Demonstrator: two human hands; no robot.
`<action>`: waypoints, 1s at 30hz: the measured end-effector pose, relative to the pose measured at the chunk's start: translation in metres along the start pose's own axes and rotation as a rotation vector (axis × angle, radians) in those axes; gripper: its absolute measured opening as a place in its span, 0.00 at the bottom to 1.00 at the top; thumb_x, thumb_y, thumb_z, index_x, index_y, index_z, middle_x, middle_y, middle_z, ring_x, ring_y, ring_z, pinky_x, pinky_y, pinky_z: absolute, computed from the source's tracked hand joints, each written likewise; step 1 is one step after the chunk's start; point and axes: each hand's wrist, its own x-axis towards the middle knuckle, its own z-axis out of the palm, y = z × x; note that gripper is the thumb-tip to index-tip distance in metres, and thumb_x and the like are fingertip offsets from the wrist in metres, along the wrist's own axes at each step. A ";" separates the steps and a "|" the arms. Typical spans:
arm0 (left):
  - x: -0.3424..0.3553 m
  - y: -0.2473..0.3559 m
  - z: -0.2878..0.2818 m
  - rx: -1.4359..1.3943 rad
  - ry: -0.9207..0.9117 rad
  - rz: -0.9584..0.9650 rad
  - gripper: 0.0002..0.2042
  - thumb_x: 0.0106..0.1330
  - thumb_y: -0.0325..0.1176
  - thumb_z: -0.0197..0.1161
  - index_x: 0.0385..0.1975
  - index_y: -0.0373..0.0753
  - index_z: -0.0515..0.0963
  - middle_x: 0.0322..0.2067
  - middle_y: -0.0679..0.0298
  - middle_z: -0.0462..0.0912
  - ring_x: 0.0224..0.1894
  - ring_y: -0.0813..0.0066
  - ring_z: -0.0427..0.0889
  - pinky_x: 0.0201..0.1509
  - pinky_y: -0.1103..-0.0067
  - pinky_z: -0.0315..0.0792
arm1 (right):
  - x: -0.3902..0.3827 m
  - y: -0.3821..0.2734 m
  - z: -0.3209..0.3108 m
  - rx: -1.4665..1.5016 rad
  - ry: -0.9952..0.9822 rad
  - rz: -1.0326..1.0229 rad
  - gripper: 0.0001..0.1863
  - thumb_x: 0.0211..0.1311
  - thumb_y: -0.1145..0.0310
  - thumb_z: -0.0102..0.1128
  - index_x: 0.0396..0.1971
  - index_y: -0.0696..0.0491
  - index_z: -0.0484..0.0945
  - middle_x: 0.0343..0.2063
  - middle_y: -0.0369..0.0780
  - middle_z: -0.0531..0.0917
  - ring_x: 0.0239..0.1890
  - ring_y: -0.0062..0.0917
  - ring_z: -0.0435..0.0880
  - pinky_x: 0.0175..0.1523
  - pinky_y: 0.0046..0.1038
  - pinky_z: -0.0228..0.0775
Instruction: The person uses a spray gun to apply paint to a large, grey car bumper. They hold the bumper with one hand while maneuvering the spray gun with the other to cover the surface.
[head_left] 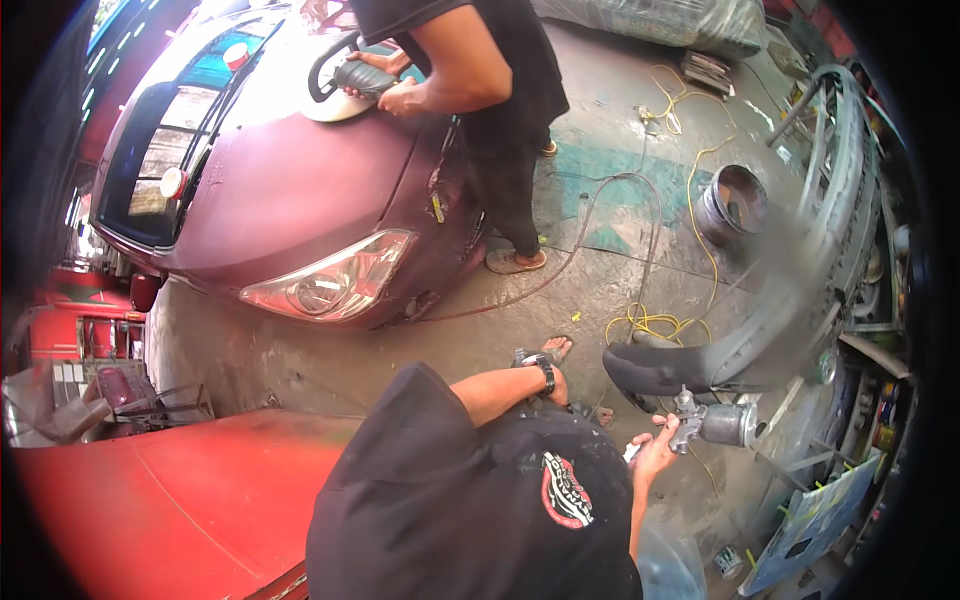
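My right hand (655, 448) grips a metal spray gun (686, 415) with a silver cup (728, 424) on its side, held out at the right of my body. My left hand (556, 388), below a black wristwatch (545, 376), is down at my waist beside my black shirt; its fingers are mostly hidden. Beyond the gun, a long bumper (660, 365) with black and grey patches curves up the right side. Ahead of me is a maroon car (270, 210) with a clear headlight (325, 282).
A co-worker (460, 60) in dark clothes holds a polisher (360, 78) on the car. Hoses and a yellow cord (655, 322) cross the floor near a metal bucket (712, 215). A red panel (180, 500) is at lower left, shelving and parts at right.
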 end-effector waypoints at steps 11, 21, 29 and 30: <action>-0.072 -0.012 -0.036 0.145 0.240 0.176 0.35 0.73 0.55 0.37 0.72 0.33 0.58 0.72 0.38 0.54 0.76 0.42 0.46 0.79 0.61 0.47 | 0.003 -0.003 0.019 0.019 0.117 0.007 0.21 0.74 0.54 0.54 0.51 0.57 0.75 0.35 0.39 0.83 0.13 0.21 0.74 0.18 0.26 0.67; 0.094 -0.125 0.043 1.289 0.670 0.105 0.26 0.69 0.36 0.42 0.64 0.27 0.66 0.67 0.41 0.66 0.66 0.58 0.69 0.73 0.67 0.57 | 0.003 0.003 0.036 -0.016 0.051 -0.040 0.20 0.76 0.52 0.53 0.40 0.56 0.77 0.26 0.39 0.82 0.12 0.21 0.77 0.17 0.27 0.67; -0.013 0.012 -0.113 0.121 0.070 0.200 0.44 0.63 0.51 0.61 0.72 0.27 0.52 0.70 0.36 0.58 0.70 0.46 0.65 0.71 0.64 0.65 | -0.001 0.003 0.026 -0.190 0.145 0.040 0.24 0.73 0.47 0.53 0.37 0.55 0.81 0.10 0.39 0.77 0.11 0.22 0.77 0.19 0.29 0.67; -0.010 0.012 -0.111 0.021 0.314 0.310 0.45 0.61 0.51 0.65 0.71 0.27 0.55 0.69 0.36 0.60 0.70 0.44 0.64 0.70 0.63 0.66 | -0.002 0.000 0.030 -0.185 0.143 0.040 0.24 0.73 0.47 0.53 0.36 0.55 0.81 0.10 0.39 0.76 0.11 0.22 0.77 0.19 0.29 0.67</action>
